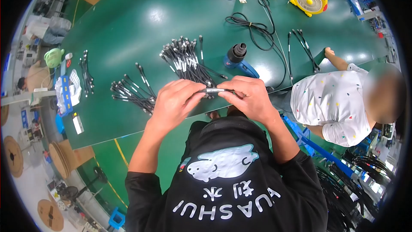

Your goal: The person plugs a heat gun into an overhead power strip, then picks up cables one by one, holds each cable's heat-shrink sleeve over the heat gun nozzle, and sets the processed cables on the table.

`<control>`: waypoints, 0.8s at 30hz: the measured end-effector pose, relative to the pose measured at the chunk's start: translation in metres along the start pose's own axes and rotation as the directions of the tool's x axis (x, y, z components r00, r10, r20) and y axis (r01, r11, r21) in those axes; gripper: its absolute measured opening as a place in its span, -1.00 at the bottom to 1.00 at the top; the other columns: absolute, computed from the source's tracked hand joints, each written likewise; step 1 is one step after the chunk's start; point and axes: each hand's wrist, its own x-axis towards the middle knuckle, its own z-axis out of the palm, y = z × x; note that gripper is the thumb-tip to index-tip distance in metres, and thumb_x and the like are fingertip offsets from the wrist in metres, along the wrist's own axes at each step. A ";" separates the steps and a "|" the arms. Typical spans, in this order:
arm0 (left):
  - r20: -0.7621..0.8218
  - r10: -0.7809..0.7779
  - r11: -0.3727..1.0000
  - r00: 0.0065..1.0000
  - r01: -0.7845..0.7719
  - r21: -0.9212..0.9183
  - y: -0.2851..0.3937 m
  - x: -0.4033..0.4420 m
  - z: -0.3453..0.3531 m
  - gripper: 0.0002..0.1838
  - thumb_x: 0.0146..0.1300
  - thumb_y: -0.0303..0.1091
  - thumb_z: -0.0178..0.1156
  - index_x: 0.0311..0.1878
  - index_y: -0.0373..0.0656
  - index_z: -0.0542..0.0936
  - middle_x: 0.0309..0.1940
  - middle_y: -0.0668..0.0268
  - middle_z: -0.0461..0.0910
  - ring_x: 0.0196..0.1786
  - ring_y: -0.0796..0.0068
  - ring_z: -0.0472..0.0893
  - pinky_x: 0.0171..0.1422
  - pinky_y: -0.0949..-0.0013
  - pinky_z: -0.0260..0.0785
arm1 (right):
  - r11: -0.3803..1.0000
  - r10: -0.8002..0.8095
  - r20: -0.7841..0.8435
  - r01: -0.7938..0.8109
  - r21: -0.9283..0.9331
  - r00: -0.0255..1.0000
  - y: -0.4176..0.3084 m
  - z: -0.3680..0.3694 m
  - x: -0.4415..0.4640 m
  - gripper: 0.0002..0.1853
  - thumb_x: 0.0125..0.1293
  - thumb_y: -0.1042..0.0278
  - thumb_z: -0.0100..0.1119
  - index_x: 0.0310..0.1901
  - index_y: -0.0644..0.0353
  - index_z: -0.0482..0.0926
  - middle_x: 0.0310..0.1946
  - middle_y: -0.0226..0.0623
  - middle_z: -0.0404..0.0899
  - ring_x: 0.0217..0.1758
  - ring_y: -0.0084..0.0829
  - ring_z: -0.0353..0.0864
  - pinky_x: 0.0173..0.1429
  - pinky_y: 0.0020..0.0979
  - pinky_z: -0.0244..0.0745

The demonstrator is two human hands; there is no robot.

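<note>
Between my hands a short black cable (213, 90) with a white printed label is stretched level over the table's near edge. My left hand (177, 101) pinches one end of it between thumb and fingers. At the other end, my right hand (247, 96) grips it the same way. Just beyond lies a pile of black cables (184, 58) with white labels and metal connectors. A second bunch of cables (133, 92) spreads out to the left of my left hand. Past my right hand, a blue and black heat gun (239, 59) rests on the table.
The green table (124, 30) carries a coiled power cord (249, 23), a yellow fan (309, 0) and more cables (305, 49) at right. At left are a few cables (86, 73) and a blue rack (65, 96). A person in a white patterned shirt (332, 103) sits at right.
</note>
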 end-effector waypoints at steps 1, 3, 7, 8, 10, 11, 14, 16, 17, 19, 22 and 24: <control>0.001 -0.002 1.000 1.000 0.002 -0.002 -0.001 0.001 0.000 -0.81 0.17 -0.44 0.46 -0.16 -0.20 0.70 -0.30 0.25 0.72 -0.32 0.19 0.67 -0.20 0.20 0.47 | 1.000 0.013 0.004 -0.013 -0.002 1.000 0.000 0.000 0.001 -0.78 0.21 0.48 0.44 -0.09 0.22 0.76 -0.49 -0.31 0.54 -0.56 -0.45 0.37 -0.43 -0.40 0.30; 0.004 0.010 1.000 1.000 -0.010 0.011 -0.003 0.004 0.002 -0.80 0.16 -0.44 0.46 -0.16 -0.20 0.71 -0.28 0.25 0.73 -0.30 0.20 0.68 -0.20 0.21 0.49 | 0.999 0.031 0.009 -0.031 -0.005 0.999 -0.001 -0.003 0.005 -0.79 0.21 0.47 0.45 -0.10 0.21 0.77 -0.49 -0.32 0.54 -0.56 -0.46 0.36 -0.43 -0.41 0.30; -0.009 0.046 0.999 0.999 -0.046 0.021 -0.006 0.008 0.007 -0.78 0.11 -0.49 0.49 -0.15 -0.22 0.73 -0.31 0.24 0.74 -0.36 0.24 0.66 -0.25 0.26 0.47 | 1.000 0.011 0.041 -0.010 -0.007 0.999 0.005 0.004 0.009 -0.80 0.23 0.39 0.44 -0.12 0.22 0.76 -0.36 -0.25 0.69 -0.42 -0.26 0.67 -0.33 -0.32 0.54; -0.009 0.042 0.999 0.999 -0.042 0.013 -0.007 0.007 0.008 -0.78 0.11 -0.49 0.49 -0.15 -0.22 0.73 -0.31 0.24 0.74 -0.36 0.24 0.66 -0.24 0.26 0.48 | 0.996 -0.077 0.012 0.078 -0.049 0.997 0.010 0.007 0.008 -0.80 0.22 0.40 0.44 -0.12 0.22 0.76 -0.35 -0.25 0.70 -0.41 -0.25 0.68 -0.32 -0.31 0.55; -0.009 0.036 0.999 0.999 -0.036 0.007 -0.009 0.006 0.010 -0.78 0.11 -0.49 0.49 -0.15 -0.22 0.73 -0.31 0.23 0.74 -0.36 0.24 0.67 -0.24 0.26 0.48 | 0.995 -0.085 0.003 0.085 -0.056 0.996 0.011 0.009 0.008 -0.80 0.22 0.40 0.44 -0.13 0.22 0.76 -0.35 -0.24 0.70 -0.40 -0.24 0.69 -0.31 -0.31 0.57; -0.012 0.028 1.000 1.000 -0.028 -0.009 -0.010 0.005 0.010 -0.78 0.11 -0.49 0.49 -0.15 -0.23 0.73 -0.31 0.23 0.74 -0.36 0.24 0.67 -0.25 0.26 0.48 | 0.994 -0.093 -0.007 0.092 -0.064 0.996 0.011 0.009 0.008 -0.81 0.22 0.40 0.44 -0.14 0.22 0.77 -0.34 -0.23 0.70 -0.40 -0.23 0.69 -0.30 -0.31 0.58; -0.015 0.014 0.999 1.000 -0.014 -0.035 -0.010 0.005 0.011 -0.77 0.11 -0.50 0.49 -0.14 -0.24 0.73 -0.32 0.22 0.74 -0.36 0.24 0.67 -0.27 0.26 0.48 | 0.995 -0.074 -0.009 0.074 -0.063 0.997 0.009 0.009 0.009 -0.82 0.22 0.41 0.44 -0.15 0.21 0.77 -0.34 -0.23 0.71 -0.39 -0.23 0.70 -0.29 -0.32 0.59; -0.013 0.006 0.999 1.000 -0.007 -0.044 -0.010 0.006 0.012 -0.76 0.11 -0.50 0.49 -0.13 -0.25 0.73 -0.32 0.22 0.74 -0.36 0.24 0.67 -0.28 0.26 0.48 | 0.996 -0.069 -0.009 0.068 -0.056 0.998 0.010 0.008 0.010 -0.82 0.21 0.41 0.45 -0.15 0.21 0.77 -0.34 -0.23 0.70 -0.39 -0.23 0.70 -0.29 -0.32 0.59; -0.015 0.000 0.999 1.000 -0.001 -0.052 -0.010 0.007 0.012 -0.76 0.11 -0.51 0.49 -0.12 -0.25 0.74 -0.33 0.21 0.73 -0.36 0.24 0.67 -0.29 0.27 0.48 | 0.997 -0.064 -0.011 0.063 -0.050 0.998 0.011 0.007 0.011 -0.81 0.21 0.41 0.45 -0.15 0.22 0.76 -0.34 -0.23 0.70 -0.40 -0.24 0.70 -0.30 -0.32 0.58; -0.016 -0.010 0.998 1.000 0.009 -0.061 -0.012 0.009 0.012 -0.75 0.10 -0.52 0.49 -0.12 -0.25 0.74 -0.33 0.21 0.73 -0.36 0.25 0.67 -0.29 0.27 0.48 | 0.998 -0.021 0.012 0.021 -0.059 1.000 0.008 0.003 0.013 -0.81 0.20 0.41 0.46 -0.15 0.22 0.75 -0.35 -0.23 0.70 -0.40 -0.24 0.69 -0.31 -0.32 0.58; -0.018 -0.003 0.999 1.000 0.002 -0.045 -0.014 0.012 0.014 -0.74 0.09 -0.51 0.51 -0.12 -0.24 0.75 -0.34 0.21 0.73 -0.39 0.26 0.65 -0.32 0.29 0.45 | 0.998 0.034 0.032 -0.032 -0.050 0.999 0.010 0.000 0.014 -0.80 0.20 0.41 0.47 -0.15 0.24 0.73 -0.35 -0.23 0.69 -0.42 -0.25 0.68 -0.32 -0.32 0.57; 0.011 -0.044 0.994 0.999 0.045 -0.096 -0.012 0.015 0.011 -0.75 0.11 -0.48 0.51 -0.11 -0.22 0.75 -0.37 0.23 0.71 -0.42 0.33 0.62 -0.35 0.32 0.41 | 0.998 0.046 0.030 -0.045 -0.032 0.998 0.012 0.000 0.014 -0.79 0.20 0.41 0.47 -0.15 0.24 0.72 -0.35 -0.24 0.69 -0.43 -0.25 0.67 -0.32 -0.32 0.56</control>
